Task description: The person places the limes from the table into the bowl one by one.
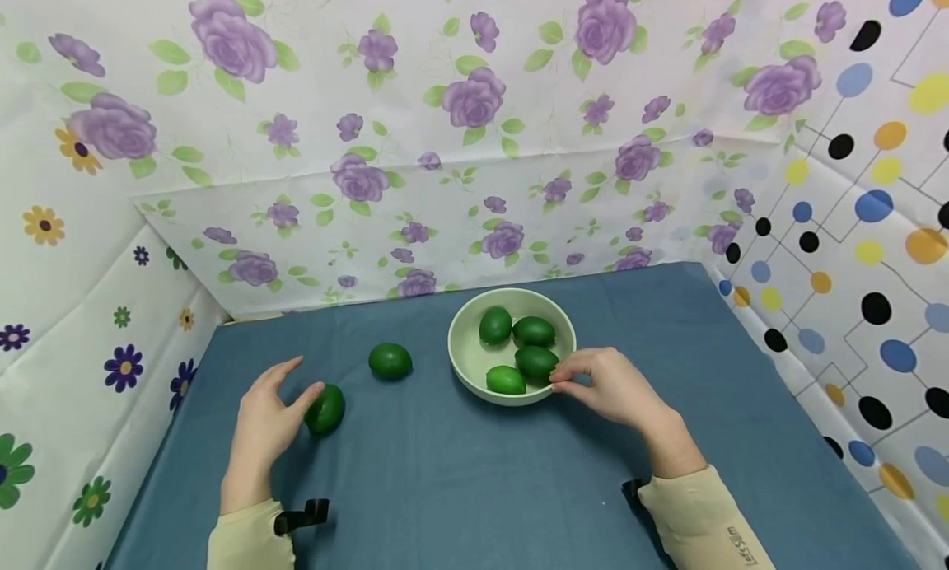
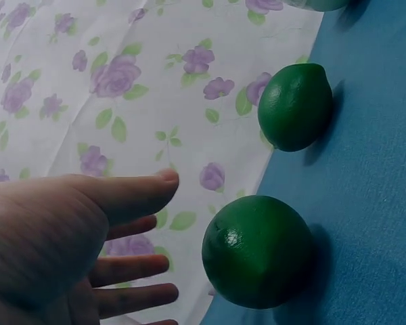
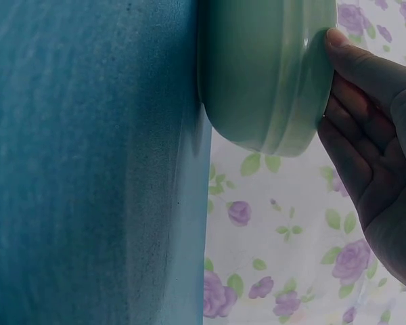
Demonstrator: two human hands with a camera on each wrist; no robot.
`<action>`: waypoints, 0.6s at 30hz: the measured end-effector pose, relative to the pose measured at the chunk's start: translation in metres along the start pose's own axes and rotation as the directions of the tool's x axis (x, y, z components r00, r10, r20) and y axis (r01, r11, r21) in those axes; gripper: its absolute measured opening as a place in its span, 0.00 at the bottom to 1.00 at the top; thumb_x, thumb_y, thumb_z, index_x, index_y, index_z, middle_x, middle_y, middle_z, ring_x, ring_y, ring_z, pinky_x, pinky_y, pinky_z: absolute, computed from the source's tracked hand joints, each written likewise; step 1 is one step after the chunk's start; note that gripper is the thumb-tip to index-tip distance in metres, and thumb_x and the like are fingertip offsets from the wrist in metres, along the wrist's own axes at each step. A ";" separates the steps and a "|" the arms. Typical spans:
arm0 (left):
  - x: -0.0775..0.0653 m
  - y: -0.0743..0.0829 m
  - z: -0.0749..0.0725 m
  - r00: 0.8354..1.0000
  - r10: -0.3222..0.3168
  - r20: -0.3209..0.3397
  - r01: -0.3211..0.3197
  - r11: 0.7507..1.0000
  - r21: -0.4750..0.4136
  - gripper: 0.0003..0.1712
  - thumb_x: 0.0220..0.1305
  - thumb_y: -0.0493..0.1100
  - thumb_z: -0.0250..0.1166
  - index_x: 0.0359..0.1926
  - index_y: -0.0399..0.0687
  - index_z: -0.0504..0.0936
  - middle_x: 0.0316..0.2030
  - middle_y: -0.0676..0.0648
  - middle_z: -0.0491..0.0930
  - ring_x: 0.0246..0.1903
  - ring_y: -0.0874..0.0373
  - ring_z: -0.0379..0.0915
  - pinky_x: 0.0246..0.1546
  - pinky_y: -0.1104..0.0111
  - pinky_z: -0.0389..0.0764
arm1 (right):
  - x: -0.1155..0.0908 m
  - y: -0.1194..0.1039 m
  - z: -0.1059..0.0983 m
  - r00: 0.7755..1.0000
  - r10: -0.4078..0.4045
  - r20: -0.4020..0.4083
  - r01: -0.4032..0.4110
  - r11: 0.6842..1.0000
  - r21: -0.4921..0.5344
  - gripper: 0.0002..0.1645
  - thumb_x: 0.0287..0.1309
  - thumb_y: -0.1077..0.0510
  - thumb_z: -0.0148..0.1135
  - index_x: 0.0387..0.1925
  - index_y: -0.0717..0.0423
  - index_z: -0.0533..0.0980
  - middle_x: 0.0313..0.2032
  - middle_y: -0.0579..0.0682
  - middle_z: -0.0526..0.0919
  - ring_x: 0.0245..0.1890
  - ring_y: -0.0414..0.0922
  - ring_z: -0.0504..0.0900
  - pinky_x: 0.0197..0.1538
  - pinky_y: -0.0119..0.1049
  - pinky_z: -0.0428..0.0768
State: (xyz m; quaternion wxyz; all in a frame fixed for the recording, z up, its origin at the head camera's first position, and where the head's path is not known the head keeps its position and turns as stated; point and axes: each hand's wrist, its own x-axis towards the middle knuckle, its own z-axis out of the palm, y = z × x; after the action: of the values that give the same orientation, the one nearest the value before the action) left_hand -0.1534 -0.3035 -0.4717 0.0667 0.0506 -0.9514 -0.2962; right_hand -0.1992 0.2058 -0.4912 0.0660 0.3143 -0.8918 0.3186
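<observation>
On the blue cloth, a dark green lime [image 1: 324, 409] sits beside my left hand [image 1: 263, 426]. The thumb and fingers of that hand are spread apart, with the thumb close to the lime; the left wrist view shows a gap between hand [image 2: 61, 250] and lime [image 2: 257, 252]. A second loose lime [image 1: 390, 362] lies farther right and back. My right hand [image 1: 611, 389] pinches the right rim of a pale green bowl [image 1: 469, 364], fingertips near a lime [image 1: 536, 363] inside. Several limes rest in the bowl. Its outer wall [image 3: 264, 74] fills the upper right wrist view.
The blue cloth [image 1: 460, 488] covers the tabletop. A floral sheet [image 1: 415, 142] stands behind it, with a flower-patterned sheet [image 1: 81, 372] on the left and a dotted sheet [image 1: 853, 249] on the right. Dark straps [image 1: 302, 517] are on both sleeves.
</observation>
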 end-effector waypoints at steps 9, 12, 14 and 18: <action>0.002 -0.004 -0.002 0.988 -0.029 0.149 0.027 1.000 0.013 0.48 0.75 0.61 0.69 0.82 0.37 0.63 0.77 0.23 0.58 0.72 0.23 0.58 0.68 0.28 0.68 | 0.000 0.000 -0.001 1.000 -0.007 -0.002 0.007 1.000 -0.002 0.08 0.62 0.57 0.80 0.40 0.40 0.92 0.42 0.35 0.90 0.46 0.38 0.89 0.49 0.39 0.91; 0.003 -0.007 -0.001 0.982 -0.042 0.183 0.038 0.999 0.024 0.50 0.74 0.63 0.69 0.82 0.38 0.62 0.76 0.22 0.58 0.72 0.22 0.59 0.66 0.27 0.69 | 0.000 0.000 0.000 1.000 -0.004 0.004 0.004 1.000 -0.003 0.08 0.62 0.57 0.80 0.40 0.39 0.92 0.42 0.35 0.90 0.46 0.38 0.89 0.49 0.39 0.91; 0.003 -0.007 0.000 0.980 -0.050 0.193 0.046 0.999 0.025 0.50 0.74 0.62 0.69 0.82 0.38 0.62 0.76 0.22 0.59 0.71 0.23 0.60 0.65 0.28 0.71 | 0.000 0.000 0.000 1.000 -0.004 0.006 0.004 1.000 -0.004 0.08 0.62 0.58 0.80 0.40 0.39 0.92 0.42 0.35 0.90 0.46 0.39 0.89 0.49 0.40 0.91; 0.002 -0.008 0.001 0.979 -0.050 0.200 0.047 0.999 0.021 0.49 0.75 0.60 0.69 0.82 0.38 0.62 0.75 0.22 0.61 0.70 0.24 0.63 0.61 0.29 0.75 | 0.001 -0.001 0.000 1.000 0.006 0.010 -0.006 1.000 0.001 0.08 0.62 0.57 0.80 0.41 0.40 0.92 0.43 0.36 0.90 0.46 0.40 0.89 0.50 0.41 0.91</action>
State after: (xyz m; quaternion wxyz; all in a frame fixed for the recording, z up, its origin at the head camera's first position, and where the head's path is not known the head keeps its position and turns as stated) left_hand -0.1555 -0.3097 -0.4772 -0.0371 0.0443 -0.9541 -0.2939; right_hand -0.1990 0.2048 -0.4904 0.0607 0.3134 -0.8929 0.3175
